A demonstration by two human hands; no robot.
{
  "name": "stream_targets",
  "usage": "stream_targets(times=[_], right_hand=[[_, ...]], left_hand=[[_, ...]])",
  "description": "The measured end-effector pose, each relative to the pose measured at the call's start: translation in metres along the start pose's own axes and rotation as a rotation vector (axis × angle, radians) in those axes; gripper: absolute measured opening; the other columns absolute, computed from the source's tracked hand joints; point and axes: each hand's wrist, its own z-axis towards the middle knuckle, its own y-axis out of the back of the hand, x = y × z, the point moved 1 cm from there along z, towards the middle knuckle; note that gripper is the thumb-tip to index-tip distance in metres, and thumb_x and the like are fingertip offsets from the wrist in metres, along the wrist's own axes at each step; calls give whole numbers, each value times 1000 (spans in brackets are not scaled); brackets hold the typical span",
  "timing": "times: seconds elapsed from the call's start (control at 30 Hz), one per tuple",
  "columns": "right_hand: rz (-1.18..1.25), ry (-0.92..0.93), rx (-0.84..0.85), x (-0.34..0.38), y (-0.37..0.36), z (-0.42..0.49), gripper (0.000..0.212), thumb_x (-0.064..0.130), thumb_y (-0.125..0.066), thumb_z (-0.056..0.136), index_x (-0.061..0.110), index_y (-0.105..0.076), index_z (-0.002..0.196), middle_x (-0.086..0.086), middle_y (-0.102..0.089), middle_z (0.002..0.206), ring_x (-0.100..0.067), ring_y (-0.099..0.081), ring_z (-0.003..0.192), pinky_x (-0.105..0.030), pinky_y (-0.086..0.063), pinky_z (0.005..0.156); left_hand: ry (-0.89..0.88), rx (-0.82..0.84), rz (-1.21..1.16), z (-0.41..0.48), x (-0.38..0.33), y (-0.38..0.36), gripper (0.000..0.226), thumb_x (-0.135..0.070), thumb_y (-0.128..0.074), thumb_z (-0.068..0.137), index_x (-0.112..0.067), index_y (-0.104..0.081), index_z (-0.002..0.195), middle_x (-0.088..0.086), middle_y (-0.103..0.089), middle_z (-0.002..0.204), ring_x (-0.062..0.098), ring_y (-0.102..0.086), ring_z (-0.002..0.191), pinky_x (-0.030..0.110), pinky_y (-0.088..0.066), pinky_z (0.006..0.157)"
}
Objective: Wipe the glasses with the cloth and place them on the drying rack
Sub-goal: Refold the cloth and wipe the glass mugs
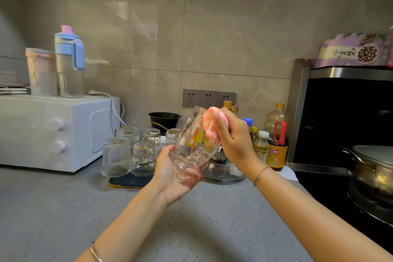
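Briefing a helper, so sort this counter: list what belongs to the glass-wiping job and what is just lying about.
Job: held glass; cloth; left hand; right hand; drying rack; upturned glasses.

Lying about: toaster oven; sauce bottles; pot; black bowl.

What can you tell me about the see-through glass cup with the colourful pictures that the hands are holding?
The clear drinking glass with yellow, orange and red printed pictures looks like thick glass with a heavy base. It is held tilted above the grey countertop, base toward the person. The left hand cups its base, while the right hand presses a pink-and-white cloth against its upper side.
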Motion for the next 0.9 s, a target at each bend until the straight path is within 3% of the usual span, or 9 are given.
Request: stream_targets(times=[0.1, 0.17, 0.27, 0.4, 0.6, 0.67, 0.73, 0.83, 0.9], right_hand=[[-5, -10, 99, -18, 7, -12, 40, 55, -41, 95, 19, -55, 97, 11, -59, 74, -7, -57, 65, -24, -46, 58], [40, -51, 121, -26, 9, -21, 30, 45, -45, 95, 19, -57, 103, 9, -60, 77, -7, -58, 68, -22, -46, 61], [132, -128, 93, -27, 8, -29, 11, 36, -52, 98, 28, -60, 100, 5, -63, 78, -16, -61, 72, -29, -49, 64], [239, -338, -2, -25, 11, -34, 19, 42, -53, 88, 29, -64, 96, 12, -67, 74, -6, -61, 68, -17, -49, 60], [90, -579, 184, -43, 11, -73, 7, 26, -69, 87, 20, -72, 89, 4, -74, 71, -14, -68, 61, -30, -54, 51], [60, -647, 266, -51, 6, -92, 13, 26, -71, 86, 14, -74, 90, -1, -74, 69, -12, -65, 51, -28, -49, 41], [29, -676, 379, -58, 1, -109, 15, 26, -73, 86, 12, -74, 91, -5, -76, 76, -10, -66, 54, -27, -51, 44], [-84, -633, 658, -67, -5, -129, 18, 26, -75, 84, 16, -76, 99, 2, -77, 92, -7, -70, 84, -33, -57, 78], [-170, -594, 933, -68, -5, -135, 24, 33, -70, 87, 21, -74, 107, 5, -75, 101, -11, -69, 95, -32, -54, 87]], left_hand=[[86, 47, -58, 4, -5, 14, 57, -46, -39, 89, 0, -48, 121, 17, -50, 89, 18, -45, 53, 16, -38, 32], [40, 21, 2, 5, -10, 22, 57, -49, -39, 90, -1, -50, 119, 15, -52, 90, 15, -44, 55, 18, -39, 33], [-60, -56, 115, 6, -14, 29, 55, -49, -38, 93, -3, -59, 112, 14, -59, 88, 13, -42, 56, 20, -40, 35], [-157, -163, 197, 2, -18, 36, 50, -46, -38, 94, -3, -58, 110, 14, -58, 93, 12, -39, 56, 18, -38, 36], [-192, -278, 286, -5, -23, 47, 44, -47, -35, 97, -10, -60, 99, 16, -64, 90, 14, -40, 57, 14, -38, 37], [-190, -324, 317, -8, -23, 53, 42, -46, -36, 97, -10, -57, 95, 13, -66, 74, 13, -41, 54, 15, -38, 36], [-187, -360, 369, -10, -24, 63, 41, -46, -37, 97, -10, -57, 97, 11, -67, 64, 13, -42, 52, 16, -39, 35], [-189, -414, 447, -8, -26, 77, 46, -50, -45, 93, -12, -54, 118, 17, -59, 95, 15, -42, 53, 19, -40, 36], [-205, -440, 494, -9, -26, 82, 43, -50, -48, 93, -14, -51, 117, 17, -50, 97, 16, -41, 53, 19, -39, 37]])
